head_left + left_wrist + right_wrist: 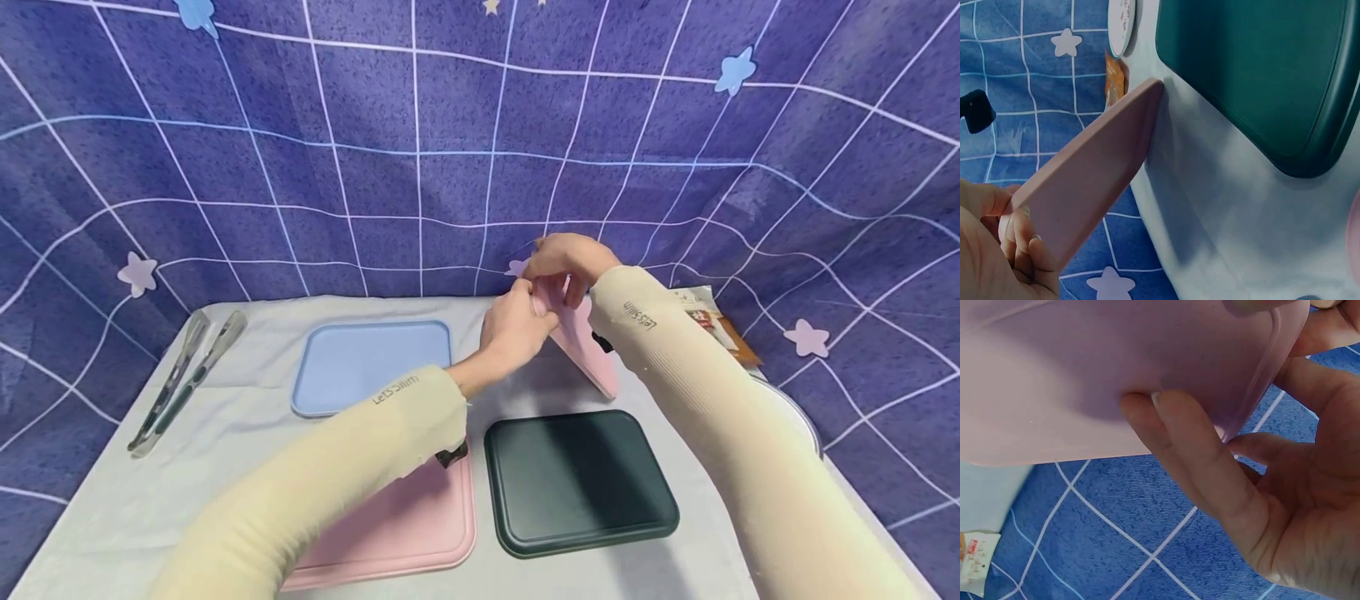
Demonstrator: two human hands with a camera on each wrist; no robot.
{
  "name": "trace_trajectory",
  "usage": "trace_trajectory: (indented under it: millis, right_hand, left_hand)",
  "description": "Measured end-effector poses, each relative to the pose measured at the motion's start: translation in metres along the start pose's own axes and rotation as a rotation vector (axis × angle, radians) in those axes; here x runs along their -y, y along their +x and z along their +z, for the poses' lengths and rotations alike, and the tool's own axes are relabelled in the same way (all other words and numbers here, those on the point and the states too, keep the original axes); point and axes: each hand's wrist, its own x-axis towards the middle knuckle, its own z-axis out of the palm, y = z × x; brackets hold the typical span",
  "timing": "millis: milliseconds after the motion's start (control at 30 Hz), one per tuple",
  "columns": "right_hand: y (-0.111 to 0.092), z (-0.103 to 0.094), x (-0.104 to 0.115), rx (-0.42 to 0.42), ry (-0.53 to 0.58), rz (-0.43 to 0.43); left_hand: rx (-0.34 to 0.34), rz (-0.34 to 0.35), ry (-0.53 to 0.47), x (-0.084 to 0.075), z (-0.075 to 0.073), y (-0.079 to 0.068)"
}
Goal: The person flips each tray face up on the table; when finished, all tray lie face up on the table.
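A small pink tray (588, 346) is held up at the back right of the table, tilted, with its lower end at the tabletop. My left hand (517, 325) grips its upper corner, thumb on one side and fingers on the other, as the left wrist view shows. Close beside it, my right hand (572, 257) holds the same end of the tray. In the right wrist view two fingers (1185, 434) of that hand lie on the tray's flat face, and others reach around its edge. A dark green tray (581, 483) lies flat nearer to me.
A blue tray (375, 362) and a larger pink tray (397, 525), partly under my left sleeve, lie on the white cloth. Two pairs of tongs (187, 383) are at the left. A packet (716, 325) and a round white dish (787, 412) stand at the right, by the purple curtain (420, 125).
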Motion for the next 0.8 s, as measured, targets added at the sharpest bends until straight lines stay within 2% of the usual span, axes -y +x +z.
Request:
trace_trajectory:
  millis: [300, 467, 567, 733, 800]
  right_hand:
    - [-0.001, -0.003, -0.003, -0.025, 0.026, -0.001]
    - [-0.007, -0.007, -0.008, -0.032, 0.059, -0.012]
    - [-0.011, -0.010, -0.012, -0.035, 0.065, -0.032]
    - [-0.019, -0.019, -0.026, -0.038, 0.129, -0.067]
    - [-0.024, -0.026, -0.033, -0.039, 0.171, -0.073]
  left_hand:
    - [-0.023, 0.029, -0.013, -0.004, 0.002, -0.001]
    - [-0.001, 0.066, -0.014, -0.009, -0.001, -0.006]
    - [0.081, 0.090, 0.005, -0.011, -0.006, -0.008]
    - [0.335, 0.184, -0.008, -0.008, -0.018, -0.008]
    - [0.401, 0.223, -0.055, -0.004, -0.023, -0.005]
